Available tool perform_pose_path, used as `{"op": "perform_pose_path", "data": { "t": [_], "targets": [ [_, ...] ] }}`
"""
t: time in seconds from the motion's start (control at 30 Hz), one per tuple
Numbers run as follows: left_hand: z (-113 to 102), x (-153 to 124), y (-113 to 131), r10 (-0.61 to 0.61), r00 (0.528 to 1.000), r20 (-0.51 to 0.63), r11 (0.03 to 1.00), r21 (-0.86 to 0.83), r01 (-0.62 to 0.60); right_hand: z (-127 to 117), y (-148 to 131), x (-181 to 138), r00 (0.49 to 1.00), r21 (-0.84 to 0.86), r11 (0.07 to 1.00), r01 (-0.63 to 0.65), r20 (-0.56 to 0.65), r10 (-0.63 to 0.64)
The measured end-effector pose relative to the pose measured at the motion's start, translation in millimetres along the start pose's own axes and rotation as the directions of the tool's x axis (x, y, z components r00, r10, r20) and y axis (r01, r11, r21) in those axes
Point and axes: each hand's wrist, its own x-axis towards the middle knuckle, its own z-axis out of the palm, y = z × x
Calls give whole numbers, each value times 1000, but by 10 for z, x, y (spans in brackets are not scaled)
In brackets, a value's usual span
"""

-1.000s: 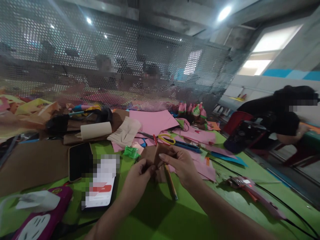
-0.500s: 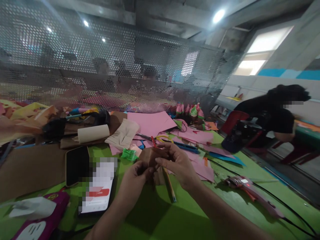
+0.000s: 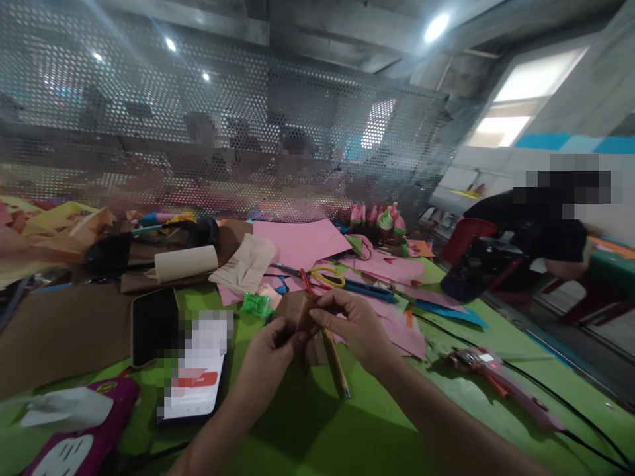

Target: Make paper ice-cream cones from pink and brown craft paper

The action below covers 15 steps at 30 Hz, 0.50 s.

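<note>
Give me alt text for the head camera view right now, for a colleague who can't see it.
Both hands, left hand and right hand, pinch a small brown paper piece above a green table, with a pencil sticking out beneath the right hand. Around them lie a phone, yellow-handled scissors, pink paper sheets and a glue gun.

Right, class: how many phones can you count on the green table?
2. A dark phone lies beside the brown card; a lit phone lies just right of it, nearer the camera. The clutter may hide others.
</note>
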Motion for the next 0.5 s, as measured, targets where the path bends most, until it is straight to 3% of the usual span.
{"op": "perform_pose_path", "data": {
  "t": [0.23,0.5],
  "targets": [
    [21,-19,60,-13,1000,2,995,-96,13,53,-34,-54,992,-139,985,102,-66,-112],
    [12,-4,0,-46,999,-9,990,-136,45,68,-40,-72,985,-140,977,158,-44,-165]
  ]
}}
